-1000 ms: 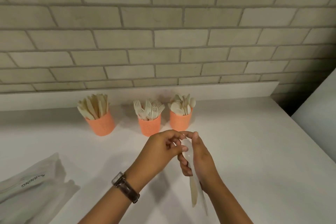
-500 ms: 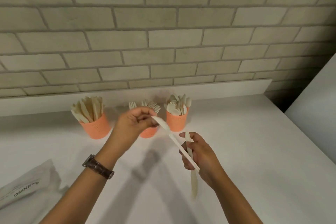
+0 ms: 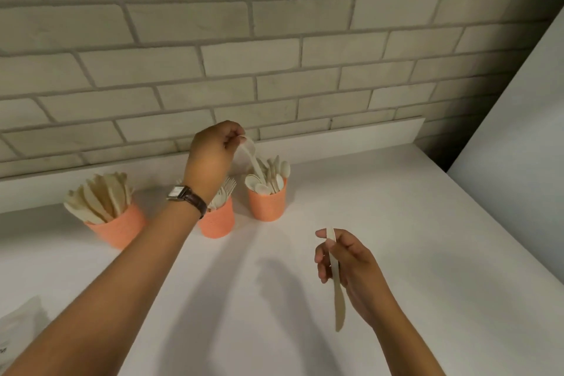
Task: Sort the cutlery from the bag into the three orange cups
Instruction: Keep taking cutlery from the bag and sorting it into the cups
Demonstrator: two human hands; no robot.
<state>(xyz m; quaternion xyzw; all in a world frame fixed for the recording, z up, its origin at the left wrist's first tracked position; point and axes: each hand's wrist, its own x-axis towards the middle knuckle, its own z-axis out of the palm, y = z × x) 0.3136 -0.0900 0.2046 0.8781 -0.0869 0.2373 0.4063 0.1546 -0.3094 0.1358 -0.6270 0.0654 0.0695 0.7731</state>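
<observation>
The spoon (image 3: 252,159) is over the right-hand orange cup (image 3: 268,204). It hangs steeply, top end tipped a bit left, bottom end poking down among the spoons already standing in there. The left hand (image 3: 210,159) pinches it at the top between thumb and fingertips, other fingers curled in. The top end looks like the wider one, but it's blurry, so can't say for sure.

The other piece is a knife (image 3: 338,299), nearer and off to the right, well apart from the cups. The right hand (image 3: 354,265) has thumb and fingers curled round its handle. It runs far to near, handle end sticking up past the thumb and blade tip pointing at the near edge.

The middle cup (image 3: 217,224) has forks and is partly behind the left wrist. The left cup (image 3: 117,230) is full of knives. All three stand in a row at the far side of the white counter (image 3: 396,238), by the brick wall (image 3: 274,40). There's a brown-strap watch (image 3: 183,195) on the left wrist, and a corner of the bag (image 3: 18,327) lies at the near left.
</observation>
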